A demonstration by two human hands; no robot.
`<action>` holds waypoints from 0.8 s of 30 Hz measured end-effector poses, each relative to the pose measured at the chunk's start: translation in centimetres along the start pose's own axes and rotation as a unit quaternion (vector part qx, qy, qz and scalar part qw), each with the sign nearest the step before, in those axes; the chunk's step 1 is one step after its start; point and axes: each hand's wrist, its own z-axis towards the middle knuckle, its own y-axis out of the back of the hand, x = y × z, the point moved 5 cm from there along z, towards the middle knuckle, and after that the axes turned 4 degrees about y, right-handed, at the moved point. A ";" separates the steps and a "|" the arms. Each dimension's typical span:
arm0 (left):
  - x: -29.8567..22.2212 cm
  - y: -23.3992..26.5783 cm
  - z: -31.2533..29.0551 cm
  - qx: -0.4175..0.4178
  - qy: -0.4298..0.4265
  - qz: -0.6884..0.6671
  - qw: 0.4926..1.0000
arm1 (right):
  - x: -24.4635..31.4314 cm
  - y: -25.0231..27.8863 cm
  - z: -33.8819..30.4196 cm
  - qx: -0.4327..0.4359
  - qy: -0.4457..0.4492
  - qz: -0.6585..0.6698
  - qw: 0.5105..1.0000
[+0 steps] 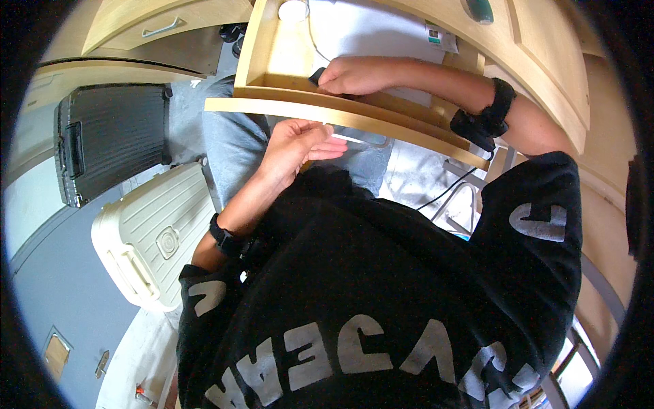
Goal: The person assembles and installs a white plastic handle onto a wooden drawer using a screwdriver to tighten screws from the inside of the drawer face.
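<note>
A pale wooden drawer [286, 104] stands pulled out in front of me. My left hand [298, 146] is at the outside of its front panel, thumb and fingers around the left end of the metal drawer handle [371, 140]. My right hand [357, 75] reaches over the front panel into the drawer from the right. Its fingers are closed on a small black object [317, 76], mostly covered by the hand, so its kind does not show. A white sheet [354, 34] lines the drawer behind the hand, with a thin cable [313, 39] along its left side.
A round white item [293, 11] lies in the drawer's far left corner, and a small printed packet [441, 38] at the far right. On my left stand a dark ribbed suitcase [116, 140] and a cream ribbed case [157, 235]. Metal chair legs [463, 201] show below the drawer.
</note>
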 end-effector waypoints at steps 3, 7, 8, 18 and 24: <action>0.5 -0.8 0.2 0.020 0.018 -0.059 0.998 | 0.3 0.2 0.2 -0.009 0.045 -0.034 0.998; 0.4 -1.3 0.1 0.043 0.024 -0.077 0.996 | 1.0 0.4 -0.4 -0.011 0.020 -0.027 0.999; 0.5 -1.4 0.2 0.045 0.026 -0.076 0.996 | 1.0 0.5 -0.6 0.000 -0.005 0.005 1.000; 2.9 -4.8 1.9 0.135 0.074 -0.130 0.980 | 0.7 0.3 -0.2 0.021 0.042 0.019 0.999; 4.3 -5.6 2.0 0.179 0.085 -0.157 0.967 | 1.5 -0.3 0.1 0.060 0.017 0.012 0.998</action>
